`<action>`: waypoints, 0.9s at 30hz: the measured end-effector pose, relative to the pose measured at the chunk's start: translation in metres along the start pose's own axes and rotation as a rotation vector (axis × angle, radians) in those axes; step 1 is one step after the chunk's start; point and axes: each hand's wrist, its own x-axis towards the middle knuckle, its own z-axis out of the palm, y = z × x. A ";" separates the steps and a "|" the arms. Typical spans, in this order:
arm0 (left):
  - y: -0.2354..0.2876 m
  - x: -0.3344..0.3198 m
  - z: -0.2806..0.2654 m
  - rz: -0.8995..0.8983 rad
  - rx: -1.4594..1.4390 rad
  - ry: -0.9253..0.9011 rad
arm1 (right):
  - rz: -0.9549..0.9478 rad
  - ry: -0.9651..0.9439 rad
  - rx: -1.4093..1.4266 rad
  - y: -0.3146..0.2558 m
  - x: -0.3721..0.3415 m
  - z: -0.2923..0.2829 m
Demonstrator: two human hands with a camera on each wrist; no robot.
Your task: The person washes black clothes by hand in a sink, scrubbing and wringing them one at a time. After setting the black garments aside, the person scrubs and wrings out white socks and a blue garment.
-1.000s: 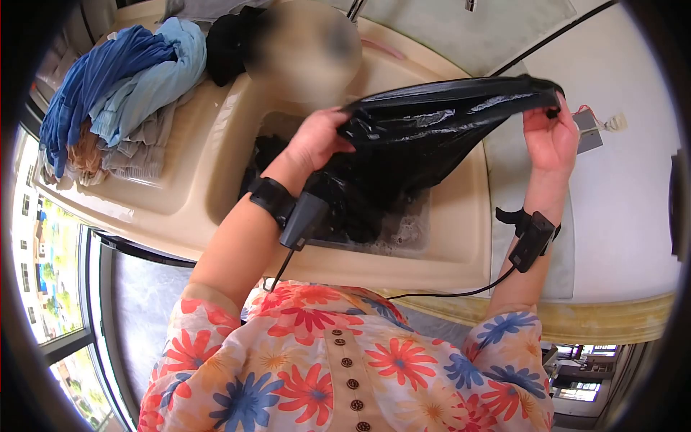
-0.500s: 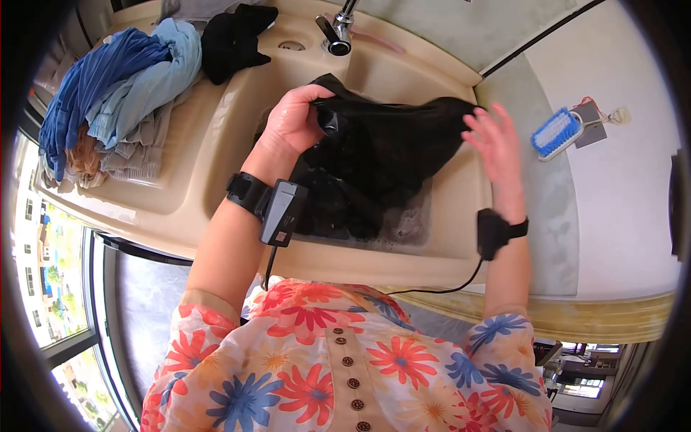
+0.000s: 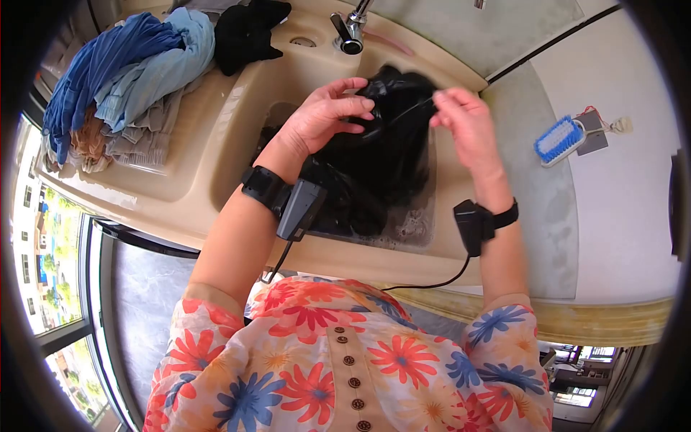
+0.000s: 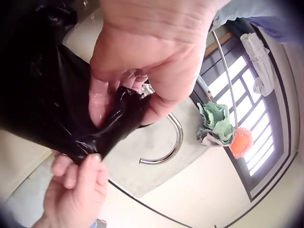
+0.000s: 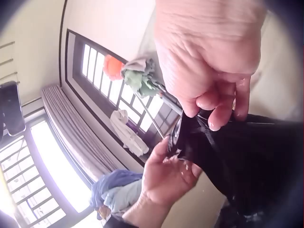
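Cloth hangs from both your hands above the sink, in front of the tap at the far edge, with its lower folds down in the basin beside foamy water. Your left hand is half closed, thumb and fingers curved round a bunched edge; your right hand is nearly closed, pinching the edge by thumb and fingertips.

Slipping looks the likeliest trouble: the fabric seems wet and slick, your right has only a narrow strip, and a soaked, heavy lower part could drag that free and splash the near edge. Pulling hard between such small grips might stretch the edge. Mind the cable as well; running from your right wrist camera past the near edge, it could snag or get wet if you reach lower.

Black and thin, the cloth creases sharply and shines almost like film; its whole shape cannot be told. Smooth beige sink walls curve round it. At the sink's left, blue clothes lie twisted into thick ropes; beyond the right edge, a brush shows blue and white bristles.
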 end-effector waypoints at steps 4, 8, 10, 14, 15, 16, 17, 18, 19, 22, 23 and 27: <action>-0.021 0.008 -0.005 -0.088 0.340 -0.026 | -0.088 0.062 0.246 -0.037 -0.002 -0.025; -0.047 0.016 0.002 -0.157 0.515 -0.166 | -0.131 0.005 0.273 -0.062 -0.007 -0.039; -0.051 0.020 0.003 -0.170 0.549 -0.160 | -0.152 -0.004 0.281 -0.060 -0.011 -0.044; -0.040 0.021 0.011 -0.208 0.618 -0.115 | -0.078 0.066 0.320 -0.040 -0.022 -0.060; -0.039 0.021 0.015 -0.187 0.584 -0.115 | -0.056 0.047 0.376 -0.035 -0.027 -0.062; -0.040 0.023 0.019 -0.191 0.589 -0.115 | -0.056 0.051 0.381 -0.031 -0.030 -0.061; -0.043 0.026 0.026 -0.136 0.644 -0.073 | -0.043 0.056 0.399 -0.027 -0.034 -0.060; -0.046 0.030 0.033 -0.081 0.697 -0.032 | -0.029 0.063 0.416 -0.023 -0.037 -0.058; -0.054 0.035 0.037 -0.085 0.701 -0.036 | -0.029 0.068 0.420 -0.019 -0.040 -0.057; -0.066 0.043 0.050 0.035 1.067 -0.109 | -0.039 0.082 0.430 -0.009 -0.046 -0.060; -0.067 0.046 0.049 0.033 1.066 -0.117 | -0.041 0.105 0.418 -0.006 -0.049 -0.063; -0.040 0.045 0.038 -0.071 0.632 0.070 | -0.002 0.268 0.350 0.016 -0.065 -0.089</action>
